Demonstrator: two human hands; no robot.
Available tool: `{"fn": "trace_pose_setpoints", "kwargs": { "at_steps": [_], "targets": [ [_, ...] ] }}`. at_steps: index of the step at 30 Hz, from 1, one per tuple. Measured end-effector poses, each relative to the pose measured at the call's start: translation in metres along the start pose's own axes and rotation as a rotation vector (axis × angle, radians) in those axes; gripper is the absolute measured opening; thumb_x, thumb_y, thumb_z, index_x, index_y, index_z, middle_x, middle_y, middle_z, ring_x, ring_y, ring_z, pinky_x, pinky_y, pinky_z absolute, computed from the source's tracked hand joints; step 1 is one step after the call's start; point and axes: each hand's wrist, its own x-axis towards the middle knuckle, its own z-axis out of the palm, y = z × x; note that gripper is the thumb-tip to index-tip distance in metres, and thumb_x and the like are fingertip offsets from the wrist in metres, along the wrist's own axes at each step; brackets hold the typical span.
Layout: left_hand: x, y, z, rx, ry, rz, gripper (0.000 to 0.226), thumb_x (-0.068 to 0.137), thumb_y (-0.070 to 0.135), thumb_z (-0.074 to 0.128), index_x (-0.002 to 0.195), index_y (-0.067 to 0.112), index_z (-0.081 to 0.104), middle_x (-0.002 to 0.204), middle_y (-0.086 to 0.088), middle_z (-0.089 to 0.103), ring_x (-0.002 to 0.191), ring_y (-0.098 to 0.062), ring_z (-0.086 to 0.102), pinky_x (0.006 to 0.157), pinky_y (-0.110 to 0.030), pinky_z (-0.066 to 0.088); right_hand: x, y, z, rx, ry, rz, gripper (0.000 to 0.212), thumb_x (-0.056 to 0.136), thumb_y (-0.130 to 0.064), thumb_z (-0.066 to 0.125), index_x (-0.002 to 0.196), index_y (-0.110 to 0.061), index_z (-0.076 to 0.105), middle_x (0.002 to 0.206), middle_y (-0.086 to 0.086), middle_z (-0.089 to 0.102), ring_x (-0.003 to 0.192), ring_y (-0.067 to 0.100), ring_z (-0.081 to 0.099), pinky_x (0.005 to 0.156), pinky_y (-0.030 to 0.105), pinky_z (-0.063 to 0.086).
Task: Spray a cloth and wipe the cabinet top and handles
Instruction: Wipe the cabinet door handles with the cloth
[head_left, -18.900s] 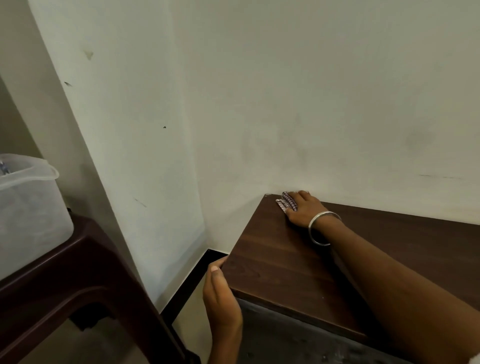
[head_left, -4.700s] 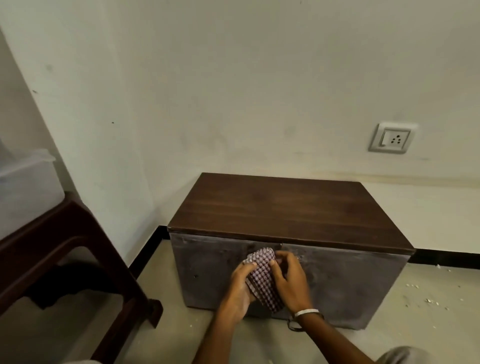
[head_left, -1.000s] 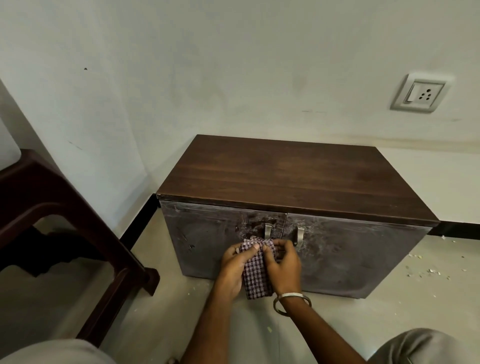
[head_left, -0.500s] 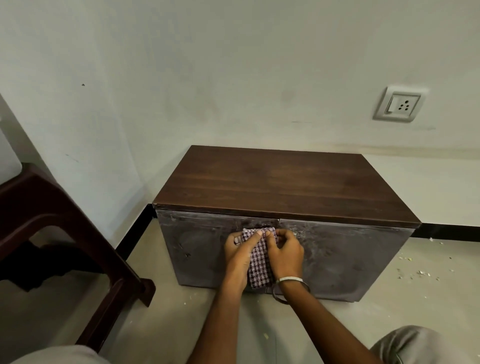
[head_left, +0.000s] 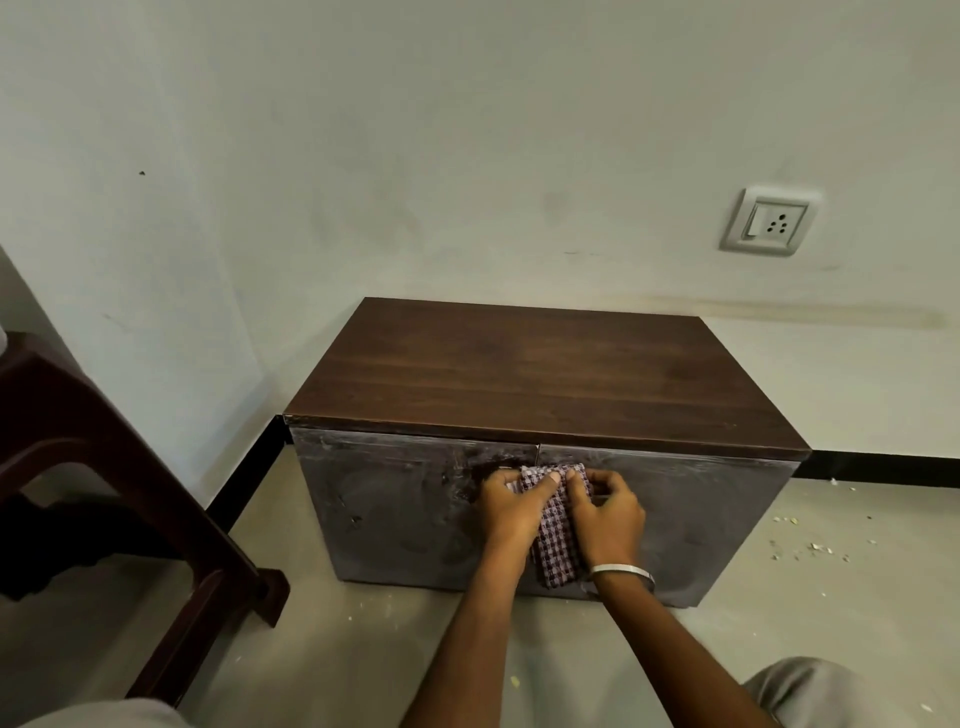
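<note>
A low cabinet with a dark wooden top (head_left: 530, 379) and dusty grey doors (head_left: 395, 509) stands on the floor against the wall. A purple-and-white checked cloth (head_left: 558, 535) hangs over the middle of the doors, just under the top edge. My left hand (head_left: 511, 506) and my right hand (head_left: 605, 512) both grip the cloth's upper part with curled fingers, side by side. The door handles are hidden behind the cloth and hands. A metal bangle circles my right wrist. No spray bottle is in view.
A dark brown plastic chair (head_left: 104, 467) stands at the left, close to the cabinet's corner. A wall socket (head_left: 771, 221) sits above the cabinet at the right. Crumbs lie on the floor (head_left: 810, 545) at the right. My knees show at the bottom edge.
Both hands with the cloth have moved up from below the handles to cover them at the doors' upper edge. Much earlier my right hand wiped the top's back corner.
</note>
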Motion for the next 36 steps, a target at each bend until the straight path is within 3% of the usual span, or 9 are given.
{"fn": "trace_pose_setpoints", "kwargs": {
  "at_steps": [2, 5, 7, 11, 15, 19, 26, 31, 36],
  "targets": [
    [-0.002, 0.0, 0.002, -0.002, -0.014, 0.015, 0.038, 0.077, 0.027, 0.079, 0.106, 0.015, 0.057, 0.1, 0.0, 0.063, 0.078, -0.007, 0.059, 0.063, -0.019, 0.048, 0.002, 0.002, -0.002, 0.004, 0.015, 0.011, 0.021, 0.089, -0.021, 0.064, 0.102, -0.005, 0.067, 0.096, 0.012, 0.07, 0.084, 0.019, 0.061, 0.078, 0.031, 0.05],
    [-0.002, -0.004, 0.004, 0.013, -0.041, 0.011, 0.05, 0.078, 0.029, 0.078, 0.119, 0.01, 0.057, 0.108, -0.002, 0.063, 0.088, -0.012, 0.059, 0.074, -0.022, 0.05, 0.002, 0.004, -0.003, 0.02, 0.031, 0.039, 0.022, 0.091, -0.02, 0.062, 0.105, -0.004, 0.066, 0.099, 0.012, 0.069, 0.085, 0.019, 0.059, 0.078, 0.029, 0.046],
    [-0.003, -0.005, 0.004, -0.002, -0.047, 0.006, 0.049, 0.08, 0.03, 0.077, 0.12, 0.009, 0.058, 0.103, 0.0, 0.063, 0.087, -0.012, 0.059, 0.07, -0.021, 0.049, 0.001, 0.005, -0.001, 0.016, 0.035, 0.032, 0.022, 0.091, -0.02, 0.061, 0.105, -0.003, 0.066, 0.099, 0.013, 0.069, 0.086, 0.019, 0.059, 0.078, 0.029, 0.046],
    [-0.003, -0.006, 0.001, -0.065, -0.075, -0.03, 0.018, 0.084, 0.023, 0.073, 0.09, 0.019, 0.056, 0.081, 0.009, 0.059, 0.072, -0.003, 0.058, 0.055, -0.015, 0.044, 0.0, 0.004, 0.003, -0.032, 0.017, -0.031, 0.021, 0.092, -0.021, 0.06, 0.103, -0.005, 0.066, 0.098, 0.012, 0.069, 0.089, 0.022, 0.061, 0.079, 0.031, 0.047],
    [-0.006, -0.005, 0.003, -0.103, -0.074, -0.018, 0.023, 0.084, 0.021, 0.073, 0.077, 0.025, 0.052, 0.077, 0.01, 0.058, 0.07, -0.003, 0.057, 0.054, -0.017, 0.043, 0.001, 0.009, -0.003, -0.025, -0.018, -0.057, 0.019, 0.092, -0.022, 0.06, 0.102, -0.007, 0.066, 0.096, 0.008, 0.068, 0.085, 0.017, 0.06, 0.076, 0.029, 0.046],
    [-0.005, -0.014, 0.006, -0.066, -0.035, 0.008, 0.024, 0.081, 0.021, 0.075, 0.083, 0.029, 0.053, 0.089, 0.006, 0.064, 0.078, -0.006, 0.061, 0.062, -0.018, 0.048, -0.003, 0.023, -0.002, 0.002, -0.061, -0.028, 0.02, 0.094, -0.024, 0.057, 0.108, -0.011, 0.062, 0.102, 0.006, 0.067, 0.092, 0.018, 0.061, 0.082, 0.034, 0.052],
    [-0.006, -0.029, 0.01, 0.043, 0.007, 0.102, 0.028, 0.085, 0.023, 0.071, 0.108, 0.024, 0.055, 0.086, 0.021, 0.052, 0.083, -0.001, 0.056, 0.073, -0.018, 0.046, -0.011, 0.04, 0.001, 0.008, -0.1, -0.053, 0.015, 0.096, -0.022, 0.052, 0.107, -0.013, 0.057, 0.104, 0.007, 0.066, 0.095, 0.021, 0.062, 0.085, 0.041, 0.053],
    [-0.006, -0.036, 0.012, 0.071, -0.001, 0.111, 0.024, 0.087, 0.023, 0.068, 0.102, 0.028, 0.051, 0.086, 0.022, 0.051, 0.081, 0.0, 0.054, 0.076, -0.019, 0.043, -0.01, 0.043, 0.0, -0.006, -0.123, -0.065, 0.008, 0.096, -0.019, 0.051, 0.103, -0.017, 0.055, 0.102, 0.006, 0.065, 0.094, 0.022, 0.062, 0.082, 0.038, 0.051],
    [-0.003, -0.035, 0.014, 0.001, -0.022, 0.07, 0.021, 0.089, 0.029, 0.066, 0.106, 0.027, 0.054, 0.096, 0.011, 0.06, 0.1, -0.015, 0.061, 0.086, -0.029, 0.051, 0.002, 0.036, 0.001, -0.012, -0.149, -0.05, 0.011, 0.096, -0.021, 0.05, 0.103, -0.016, 0.058, 0.104, 0.006, 0.064, 0.097, 0.021, 0.059, 0.087, 0.04, 0.049]
  ]
}}
